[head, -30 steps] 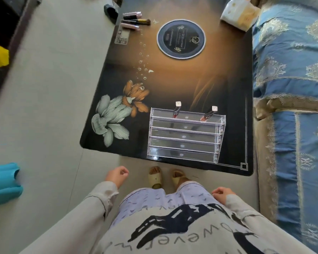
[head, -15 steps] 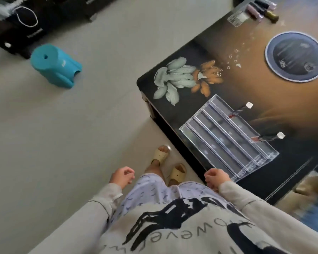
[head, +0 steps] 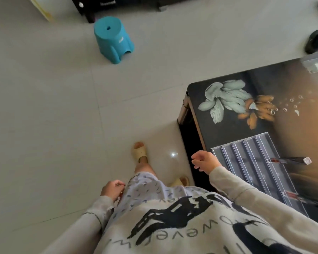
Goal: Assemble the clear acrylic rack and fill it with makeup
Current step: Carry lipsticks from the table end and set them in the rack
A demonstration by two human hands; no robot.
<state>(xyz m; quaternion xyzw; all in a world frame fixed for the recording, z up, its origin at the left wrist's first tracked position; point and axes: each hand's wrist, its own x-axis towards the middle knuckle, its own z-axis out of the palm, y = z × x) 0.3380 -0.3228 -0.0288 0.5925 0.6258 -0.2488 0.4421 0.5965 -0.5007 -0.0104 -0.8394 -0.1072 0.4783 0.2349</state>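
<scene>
Head view is showing the clear acrylic rack (head: 250,158) sitting on the bench (head: 218,134) by its edge, carrying two makeup tubes (head: 292,160); the left hand (head: 112,189) and right hand (head: 205,161) are hanging loosely curled, holding nothing.

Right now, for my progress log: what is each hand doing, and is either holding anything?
Left hand: open, loosely curled, holding nothing.
Right hand: open, loosely curled, holding nothing.

light: soft, dim daylight | glare: small spot on floor (head: 173,154); sheen on tabletop (head: 292,129) | blur: motion-smeared edges; wide-angle bending
</scene>
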